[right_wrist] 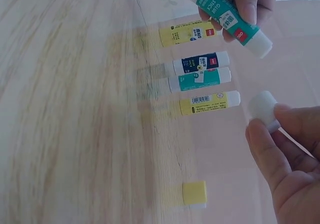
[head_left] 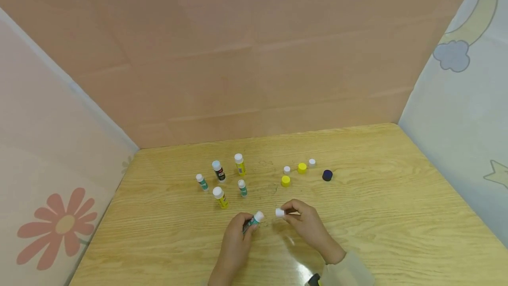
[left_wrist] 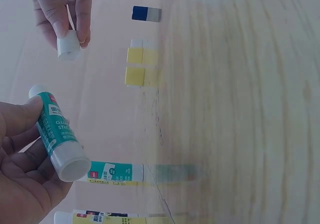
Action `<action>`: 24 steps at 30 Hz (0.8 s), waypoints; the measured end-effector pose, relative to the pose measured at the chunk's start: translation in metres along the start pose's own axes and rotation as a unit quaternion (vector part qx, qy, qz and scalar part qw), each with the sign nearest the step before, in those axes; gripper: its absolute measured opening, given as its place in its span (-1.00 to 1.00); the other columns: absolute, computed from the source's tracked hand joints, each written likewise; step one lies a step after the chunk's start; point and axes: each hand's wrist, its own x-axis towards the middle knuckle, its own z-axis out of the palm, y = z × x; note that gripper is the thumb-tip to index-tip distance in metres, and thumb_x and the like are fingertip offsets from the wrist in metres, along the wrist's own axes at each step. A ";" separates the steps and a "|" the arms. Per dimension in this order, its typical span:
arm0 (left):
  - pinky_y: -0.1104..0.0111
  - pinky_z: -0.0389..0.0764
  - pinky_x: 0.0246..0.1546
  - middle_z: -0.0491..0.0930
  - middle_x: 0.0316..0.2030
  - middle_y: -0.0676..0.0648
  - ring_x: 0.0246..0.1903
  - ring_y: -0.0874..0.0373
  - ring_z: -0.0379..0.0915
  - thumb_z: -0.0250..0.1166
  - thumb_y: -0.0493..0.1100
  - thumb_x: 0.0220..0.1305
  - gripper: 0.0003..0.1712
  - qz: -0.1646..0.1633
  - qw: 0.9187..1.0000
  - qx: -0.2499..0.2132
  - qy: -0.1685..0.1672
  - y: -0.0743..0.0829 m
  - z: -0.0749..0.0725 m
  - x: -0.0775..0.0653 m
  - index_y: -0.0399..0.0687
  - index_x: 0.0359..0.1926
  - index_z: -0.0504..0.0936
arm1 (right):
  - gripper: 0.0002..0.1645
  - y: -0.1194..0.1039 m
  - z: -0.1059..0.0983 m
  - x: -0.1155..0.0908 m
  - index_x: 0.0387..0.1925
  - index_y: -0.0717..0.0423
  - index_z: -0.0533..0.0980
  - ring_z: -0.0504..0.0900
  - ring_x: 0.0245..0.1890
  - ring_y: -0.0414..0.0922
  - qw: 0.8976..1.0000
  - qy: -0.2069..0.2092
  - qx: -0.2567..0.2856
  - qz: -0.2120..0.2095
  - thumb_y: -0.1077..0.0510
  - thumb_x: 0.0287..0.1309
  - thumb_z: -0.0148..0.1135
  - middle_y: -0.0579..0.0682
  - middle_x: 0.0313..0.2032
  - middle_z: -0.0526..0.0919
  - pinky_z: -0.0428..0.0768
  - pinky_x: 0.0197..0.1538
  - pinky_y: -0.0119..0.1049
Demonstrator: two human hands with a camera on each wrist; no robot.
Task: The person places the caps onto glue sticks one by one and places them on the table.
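Note:
My left hand (head_left: 235, 242) grips a teal-labelled glue stick (left_wrist: 56, 129), its uncapped white end tilted up and toward the right. A white cap (right_wrist: 263, 110) is pinched between the thumb and fingers of my right hand (head_left: 308, 224). The cap and the glue stick are apart, with a small gap between them over the table. Beyond my left hand stand several upright glue sticks: a yellow one (head_left: 222, 201) nearest, a teal one (head_left: 243, 189), another teal one (head_left: 203, 183), a dark one (head_left: 220, 173) and a second yellow one (head_left: 240, 167).
On the wooden table (head_left: 381, 215), loose caps lie beyond my right hand: yellow caps (head_left: 285, 182), white caps (head_left: 312, 162) and a dark blue cap (head_left: 327, 175). A brown back panel (head_left: 254, 78) and pale printed side panels (head_left: 456, 136) border the table. A small black object (head_left: 314, 280) shows by the right sleeve.

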 end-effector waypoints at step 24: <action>0.36 0.56 -0.23 0.53 -0.23 -0.10 -0.21 0.06 0.48 0.18 -0.32 0.20 -0.79 0.012 1.000 -0.001 -0.005 0.004 0.004 -0.001 -0.32 -0.14 0.46 | -0.83 0.000 0.003 -0.001 -0.24 0.33 0.48 0.55 -0.16 0.11 1.000 -0.010 0.014 -0.007 0.45 0.08 0.12 0.17 -0.19 0.57 0.59 -0.16 -0.39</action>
